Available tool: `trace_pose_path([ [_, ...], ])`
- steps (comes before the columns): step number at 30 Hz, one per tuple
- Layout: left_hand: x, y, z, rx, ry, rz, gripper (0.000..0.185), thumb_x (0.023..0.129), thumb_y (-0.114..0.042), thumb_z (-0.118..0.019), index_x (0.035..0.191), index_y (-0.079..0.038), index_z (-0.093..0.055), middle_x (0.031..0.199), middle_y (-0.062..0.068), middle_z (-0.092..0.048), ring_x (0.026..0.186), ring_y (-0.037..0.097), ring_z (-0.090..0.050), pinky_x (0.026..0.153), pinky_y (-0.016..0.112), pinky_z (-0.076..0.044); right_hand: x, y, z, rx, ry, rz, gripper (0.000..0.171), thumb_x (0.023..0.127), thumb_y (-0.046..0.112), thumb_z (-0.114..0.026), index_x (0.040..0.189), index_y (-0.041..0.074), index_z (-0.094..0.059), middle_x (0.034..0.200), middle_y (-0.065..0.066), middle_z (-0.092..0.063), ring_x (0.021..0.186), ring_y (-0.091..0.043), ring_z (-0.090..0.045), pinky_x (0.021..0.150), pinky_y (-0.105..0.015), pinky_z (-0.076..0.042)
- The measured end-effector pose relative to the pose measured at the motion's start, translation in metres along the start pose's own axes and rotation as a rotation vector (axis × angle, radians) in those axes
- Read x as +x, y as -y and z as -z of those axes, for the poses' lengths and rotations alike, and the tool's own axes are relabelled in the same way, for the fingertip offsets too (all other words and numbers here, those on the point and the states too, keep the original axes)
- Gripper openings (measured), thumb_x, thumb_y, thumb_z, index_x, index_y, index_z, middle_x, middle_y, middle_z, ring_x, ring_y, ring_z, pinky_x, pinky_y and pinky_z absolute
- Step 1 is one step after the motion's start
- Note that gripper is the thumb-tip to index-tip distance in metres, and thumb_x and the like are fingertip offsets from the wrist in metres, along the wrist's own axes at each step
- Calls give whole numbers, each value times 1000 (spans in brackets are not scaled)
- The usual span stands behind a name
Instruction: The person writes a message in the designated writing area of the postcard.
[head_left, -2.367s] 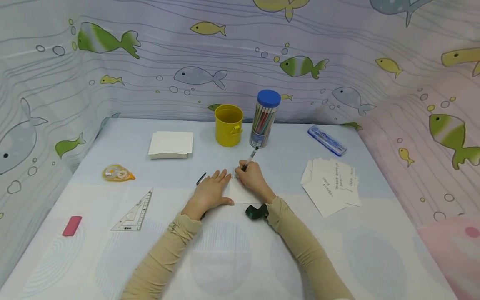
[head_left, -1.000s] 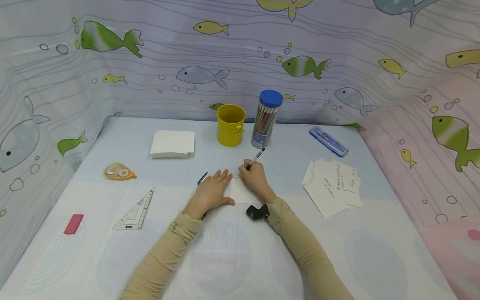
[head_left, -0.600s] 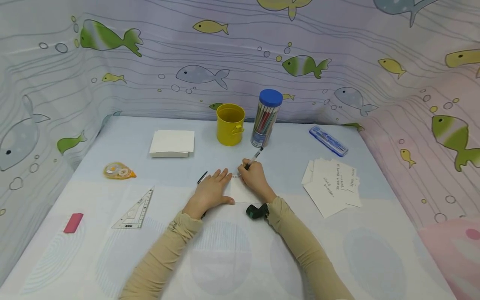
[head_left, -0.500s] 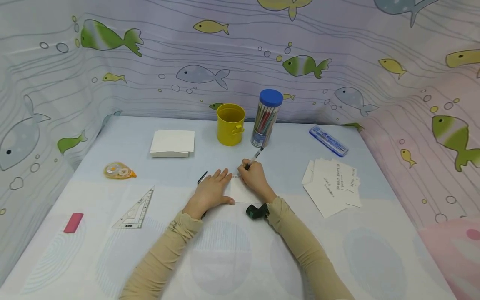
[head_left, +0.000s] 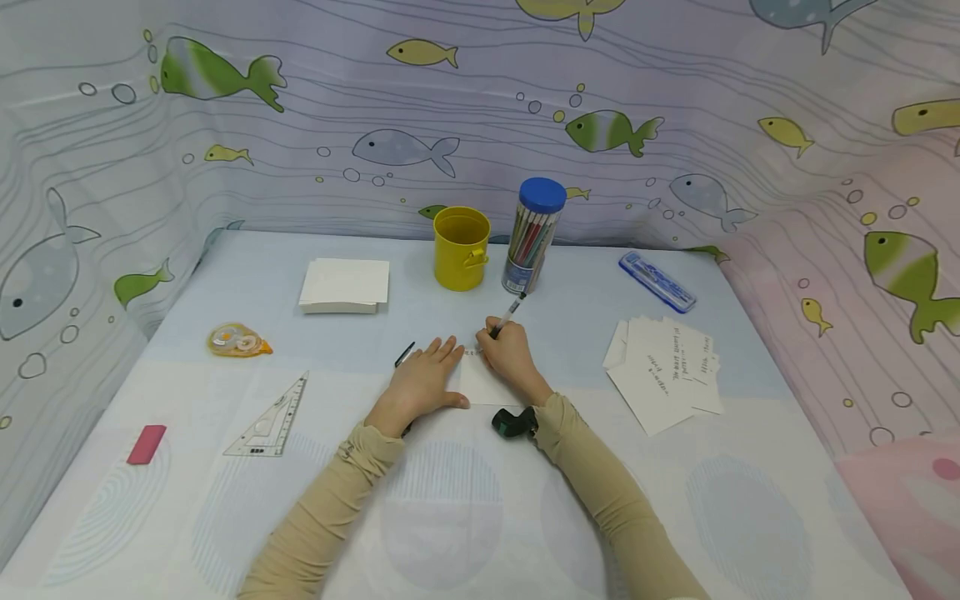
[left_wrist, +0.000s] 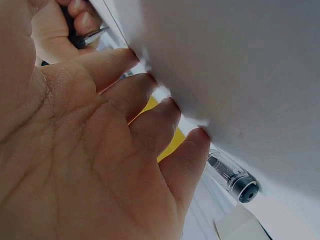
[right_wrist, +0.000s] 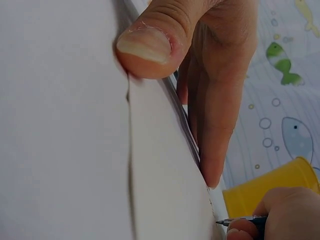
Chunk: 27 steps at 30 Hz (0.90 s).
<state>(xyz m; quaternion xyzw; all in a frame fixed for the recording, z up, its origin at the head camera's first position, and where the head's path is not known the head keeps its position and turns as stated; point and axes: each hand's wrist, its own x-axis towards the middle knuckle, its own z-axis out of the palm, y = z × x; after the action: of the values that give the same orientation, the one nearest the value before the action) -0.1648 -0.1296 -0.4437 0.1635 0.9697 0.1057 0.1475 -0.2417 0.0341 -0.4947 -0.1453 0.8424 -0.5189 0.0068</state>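
While a small white paper card (head_left: 483,385) is pinned under the flat left hand (head_left: 422,381), its top edge is being written on with a black-tipped pen (head_left: 507,314) gripped in the right hand's (head_left: 510,358) fingers, the rest appearing blank.

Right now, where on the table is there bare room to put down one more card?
Bare cloth lies between the set square and the left hand, and along the near edge. Another patch lies between the yellow cup and the written cards. It is crowded around the right hand, pen and card.
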Motion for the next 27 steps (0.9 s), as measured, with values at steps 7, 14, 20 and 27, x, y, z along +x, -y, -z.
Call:
trace_pose_path([
  [7,0,1,0,11,-13,-10,92,81,-52,-69,150,-4,-33,159,16,-26,147,37,-25,117,53,-29,1,-1,0,25,2,-7,38,88,5,-51,56,15,-32,45,5,-37,38,-7,-35,39,-19,-22],
  [14,-1,-2,1,13,-16,-15,92,82,-53,-68,151,-4,-33,159,15,-26,147,36,-25,117,52,-29,0,1,2,-13,10,1,38,88,6,-50,57,16,-32,45,6,-36,37,-6,-32,38,-19,-21],
  [20,0,-2,1,11,-18,-18,92,82,-53,-68,150,-4,-33,159,16,-27,147,36,-25,117,53,-29,-1,2,3,-46,18,2,36,88,6,-51,57,15,-34,45,5,-35,38,-7,-32,39,-20,-21],
  [27,0,-2,1,11,-16,-8,92,82,-53,-69,151,-4,-33,159,16,-27,147,36,-25,117,53,-29,0,0,2,-24,23,0,36,86,5,-51,56,15,-34,45,5,-36,38,-8,-34,39,-20,-22],
])
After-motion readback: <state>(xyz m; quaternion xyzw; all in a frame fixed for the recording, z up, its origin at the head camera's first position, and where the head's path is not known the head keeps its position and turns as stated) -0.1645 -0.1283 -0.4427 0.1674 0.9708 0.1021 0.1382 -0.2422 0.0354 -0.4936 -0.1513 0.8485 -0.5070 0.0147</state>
